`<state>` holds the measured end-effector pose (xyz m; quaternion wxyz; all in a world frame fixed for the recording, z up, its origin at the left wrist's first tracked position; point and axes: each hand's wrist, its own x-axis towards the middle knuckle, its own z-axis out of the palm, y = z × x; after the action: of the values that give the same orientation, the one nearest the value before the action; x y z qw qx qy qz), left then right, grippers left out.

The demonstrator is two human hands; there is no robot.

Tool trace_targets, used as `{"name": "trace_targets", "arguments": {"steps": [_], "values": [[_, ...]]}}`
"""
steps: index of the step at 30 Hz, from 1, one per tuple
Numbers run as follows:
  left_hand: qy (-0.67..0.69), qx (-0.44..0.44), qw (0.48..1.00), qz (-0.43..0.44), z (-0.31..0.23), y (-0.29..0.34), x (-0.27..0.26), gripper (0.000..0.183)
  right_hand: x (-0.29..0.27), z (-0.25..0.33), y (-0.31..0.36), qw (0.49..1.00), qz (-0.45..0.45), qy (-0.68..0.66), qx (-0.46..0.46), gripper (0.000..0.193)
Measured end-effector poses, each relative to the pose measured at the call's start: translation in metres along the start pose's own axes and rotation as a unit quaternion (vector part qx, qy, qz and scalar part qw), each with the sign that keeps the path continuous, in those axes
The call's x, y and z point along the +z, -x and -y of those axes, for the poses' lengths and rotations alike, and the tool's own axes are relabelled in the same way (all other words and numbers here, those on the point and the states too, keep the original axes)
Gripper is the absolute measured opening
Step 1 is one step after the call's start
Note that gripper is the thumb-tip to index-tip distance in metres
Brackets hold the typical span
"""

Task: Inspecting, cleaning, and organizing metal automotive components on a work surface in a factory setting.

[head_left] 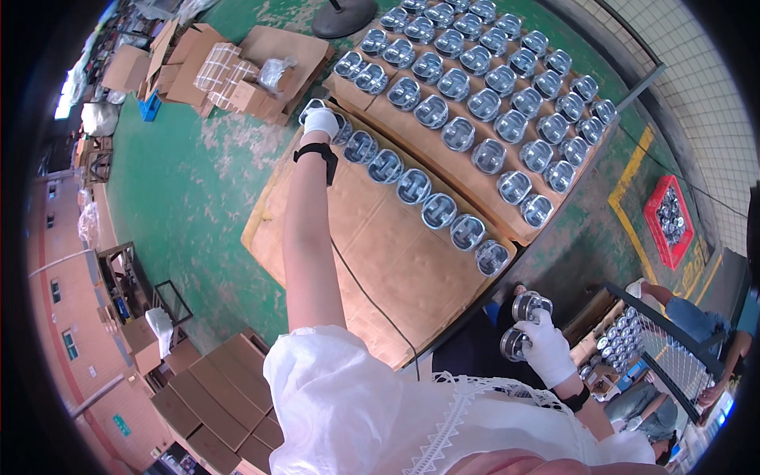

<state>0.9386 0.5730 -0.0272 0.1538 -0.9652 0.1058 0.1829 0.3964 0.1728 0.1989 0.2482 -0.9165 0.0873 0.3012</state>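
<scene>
My left hand [321,122], in a white glove, reaches out to the far left end of a row of metal engine pistons. Its fingers close on the end piston [312,106], which stands on the brown cardboard sheet [348,261]. Beside that hand the row continues toward the near right, with a piston [361,147] close by and another piston [492,257] at the near end. Low at the right, off the table's edge, my white-gloved right hand [548,350] grips two pistons [516,344] side by side. Its palm side is partly hidden.
A second cardboard-covered surface [507,214] beyond holds many pistons in rows. A thin cable [360,289] crosses the near sheet. On the floor are a red crate [669,222] of metal parts and cardboard boxes [214,404]. Another person [697,317] is at the right by a mesh cart.
</scene>
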Motion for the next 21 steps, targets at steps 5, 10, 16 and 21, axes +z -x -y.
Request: {"name": "trace_targets", "arguments": {"steps": [5, 10, 16, 21], "values": [[-0.004, -0.011, 0.999, 0.039, -0.004, 0.0, -0.002, 0.038, 0.003, 0.01, -0.006, 0.999, -0.004, 0.021, -0.04, 0.033], [0.073, 0.006, 0.997, -0.021, 0.005, 0.001, 0.002, 0.037, 0.008, 0.02, -0.015, 0.987, -0.038, 0.036, -0.152, 0.024], [0.343, -0.035, 0.874, -0.343, -0.028, 0.101, 0.018, 0.036, 0.036, 0.042, -0.051, 0.945, -0.017, 0.121, -0.303, 0.019], [0.425, -0.028, 0.866, -0.263, -0.065, 0.3, 0.04, 0.045, 0.083, 0.054, -0.115, 0.874, -0.062, 0.205, -0.436, 0.005]]}}
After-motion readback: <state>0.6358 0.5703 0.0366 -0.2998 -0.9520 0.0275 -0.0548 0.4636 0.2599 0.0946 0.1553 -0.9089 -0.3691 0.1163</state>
